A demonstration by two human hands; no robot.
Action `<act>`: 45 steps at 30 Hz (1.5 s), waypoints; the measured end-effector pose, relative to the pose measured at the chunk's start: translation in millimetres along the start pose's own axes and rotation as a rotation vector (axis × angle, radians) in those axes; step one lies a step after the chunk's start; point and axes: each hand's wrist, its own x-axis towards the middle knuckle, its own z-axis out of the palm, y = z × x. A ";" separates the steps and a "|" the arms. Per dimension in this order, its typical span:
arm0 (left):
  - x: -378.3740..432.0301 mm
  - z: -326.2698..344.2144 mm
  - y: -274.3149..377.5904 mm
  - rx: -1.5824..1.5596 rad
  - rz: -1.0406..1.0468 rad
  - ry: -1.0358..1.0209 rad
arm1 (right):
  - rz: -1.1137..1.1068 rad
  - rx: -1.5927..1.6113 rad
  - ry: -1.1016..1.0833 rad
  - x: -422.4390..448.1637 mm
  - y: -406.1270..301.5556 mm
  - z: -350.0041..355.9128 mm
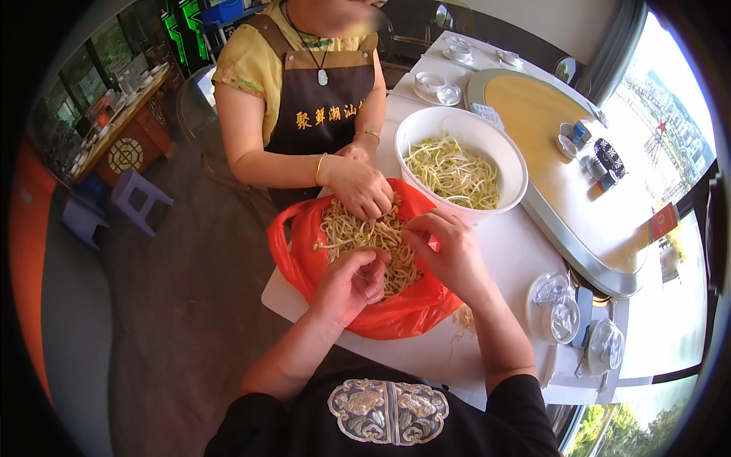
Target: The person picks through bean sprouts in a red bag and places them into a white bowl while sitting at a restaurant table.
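Note:
A red plastic bag lies wide with its mouth spread, full of soybean sprouts. My left hand hovers over the near side of the sprouts with curled fingers; whether a sprout is in them cannot be made out. Over the right rim of the bag is my right hand, thumb and fingertips close together, and anything between them is hidden. Another person's hand reaches into the far side of the bag. Beyond my right hand stands a white plastic tub holding paler sprouts.
The bag and tub rest on a white table. Sprout roots lie beside the bag. A large turntable and wrapped tableware are at right. An aproned person is opposite. Plastic stools stand on the floor at left.

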 end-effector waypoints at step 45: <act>20.2 0.8 -3.8 -0.063 -0.013 -0.040 | -0.018 0.091 0.257 17.3 33.4 -21.8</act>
